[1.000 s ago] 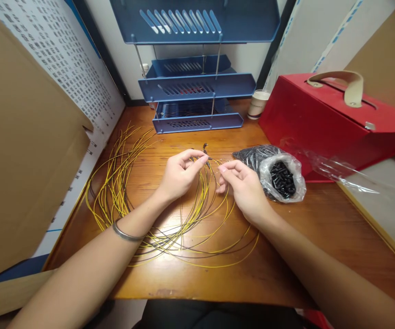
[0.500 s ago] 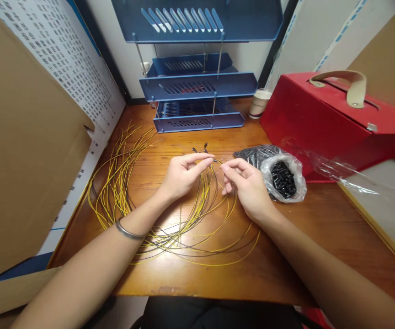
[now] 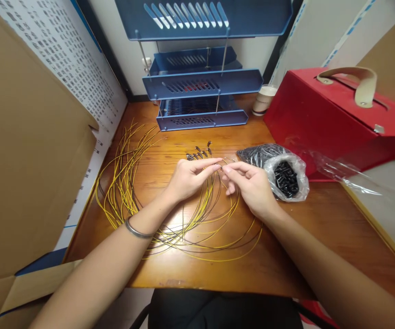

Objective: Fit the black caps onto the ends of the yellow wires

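Observation:
Over the middle of the table, the fingertips of my two hands meet. My left hand (image 3: 194,177) is closed in a pinch on a small black sleeve, which the fingertips now mostly cover. Thumb and index finger of my right hand (image 3: 252,185) pinch a thin wire, its other fingers curled loosely below. Beneath the hands, a bundle of yellow and black wires (image 3: 197,219) loops across the table. Several black-tipped ends (image 3: 199,151) stick out just beyond my left hand. Right of my right hand lies a clear plastic bag (image 3: 302,189), open, with small black sleeves (image 3: 285,178) inside.
More yellow and black wires (image 3: 122,178) spread at the left. A blue tiered tray rack (image 3: 202,82) stands at the back, with a paper cup (image 3: 263,100) beside it. A red box with a handle (image 3: 324,123) is at the right, a cardboard box (image 3: 29,137) at the left.
My hands have come together at the fingertips, and the black sleeve between them is now covered. The view has shifted slightly, and more black wire ends show beyond my left hand.

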Action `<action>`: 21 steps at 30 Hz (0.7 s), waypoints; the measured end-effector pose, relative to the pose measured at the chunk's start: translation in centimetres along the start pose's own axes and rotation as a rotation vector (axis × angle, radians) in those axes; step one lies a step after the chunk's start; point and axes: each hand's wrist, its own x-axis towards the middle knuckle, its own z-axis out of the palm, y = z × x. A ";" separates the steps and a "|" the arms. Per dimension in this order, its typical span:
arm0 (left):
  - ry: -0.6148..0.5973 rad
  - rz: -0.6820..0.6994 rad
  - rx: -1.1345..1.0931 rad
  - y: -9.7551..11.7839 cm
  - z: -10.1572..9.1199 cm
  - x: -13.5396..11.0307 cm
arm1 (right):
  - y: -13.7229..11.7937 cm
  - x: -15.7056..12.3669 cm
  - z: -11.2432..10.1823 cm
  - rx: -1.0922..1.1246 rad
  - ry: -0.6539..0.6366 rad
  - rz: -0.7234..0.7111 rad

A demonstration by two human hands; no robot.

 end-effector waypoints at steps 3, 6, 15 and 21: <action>-0.033 0.054 0.070 0.0 -0.3 -0.1 | -0.3 0.1 -0.3 -0.045 0.022 0.005; -0.040 0.103 0.137 0.1 -0.6 -0.3 | -0.5 0.2 -0.4 -0.056 0.029 0.008; -0.094 0.260 0.243 0.0 -1.4 -0.2 | -0.1 -0.1 0.3 -0.020 -0.016 0.013; -0.086 0.324 0.366 0.2 -1.4 -0.2 | -0.2 -0.3 0.4 -0.033 -0.007 -0.026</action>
